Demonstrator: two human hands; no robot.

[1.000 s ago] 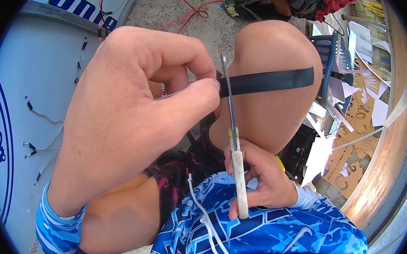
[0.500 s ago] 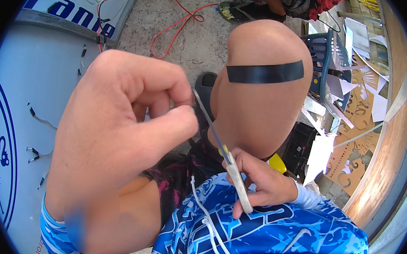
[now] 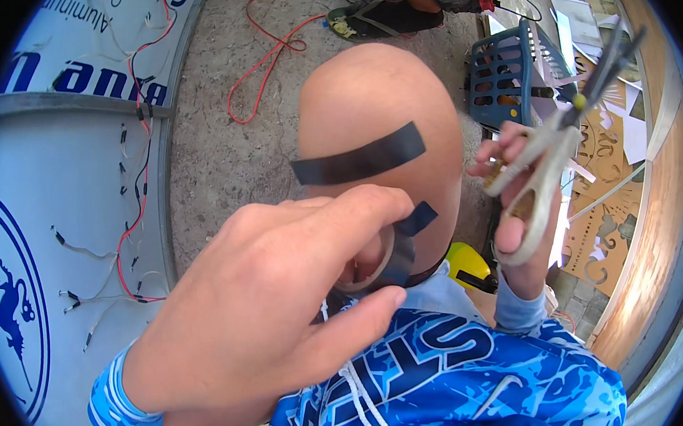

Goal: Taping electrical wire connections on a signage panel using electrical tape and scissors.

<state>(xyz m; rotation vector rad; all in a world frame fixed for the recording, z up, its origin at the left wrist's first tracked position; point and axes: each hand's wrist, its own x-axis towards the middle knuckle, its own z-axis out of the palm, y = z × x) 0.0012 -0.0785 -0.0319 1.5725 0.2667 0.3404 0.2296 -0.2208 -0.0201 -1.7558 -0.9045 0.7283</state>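
My left hand [image 3: 274, 264] is curled around a roll of black tape [image 3: 404, 253], in front of my bent knee [image 3: 382, 81]. A short free end of the tape sticks out past the fingers. Farther up, a cut strip of black tape [image 3: 361, 154] lies across the knee. To the right, my right hand [image 3: 511, 234] grips scissors [image 3: 548, 176] with pale handles, fingers through the loops. Their dark blades point up and away, slightly apart and blurred.
A blue plastic basket [image 3: 500, 74] with white scraps stands beyond the right hand. Brown cut-out sheets [image 3: 594, 231] lie at far right. A white sign panel [image 3: 67, 170] with wired leads is at left. Red cable [image 3: 266, 73] crosses the concrete. Another person's foot [image 3: 387, 18] is at the top.
My left hand has moved right and down toward the knee, and the tape roll now shows. My right hand has risen to the right, swinging the scissors away from the left hand.
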